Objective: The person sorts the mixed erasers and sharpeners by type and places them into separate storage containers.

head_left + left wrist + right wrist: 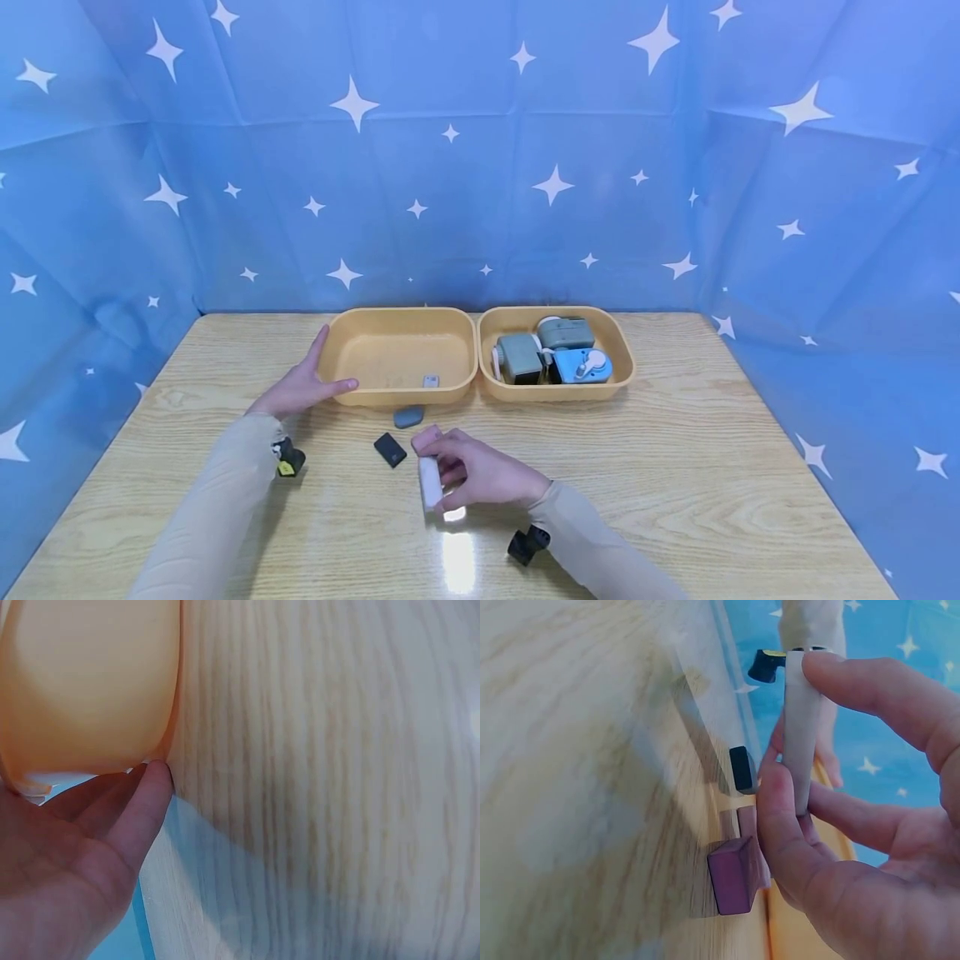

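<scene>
Clip risk in front of the left bin [405, 397]
Right hand [483, 472] pinches white block [430, 483] there, pink block [425, 437] close by; a low swing could knock it. Left hand [300, 389] grips bin's left end; a hard tug might skid it.

No lettering, brand or number can be read in any of the three views. In the head view, a small pale card [431, 381] inside the tan tray [397, 398] at the picture's left bears tiny marks, too small to make out. The black device [298, 457] at the person's left wrist carries a yellow patch [287, 469], on which nothing can be deciphered. The only signs that come out plainly are white four-pointed stars [355, 103], large and small, on the blue cloth [450, 242]
</scene>
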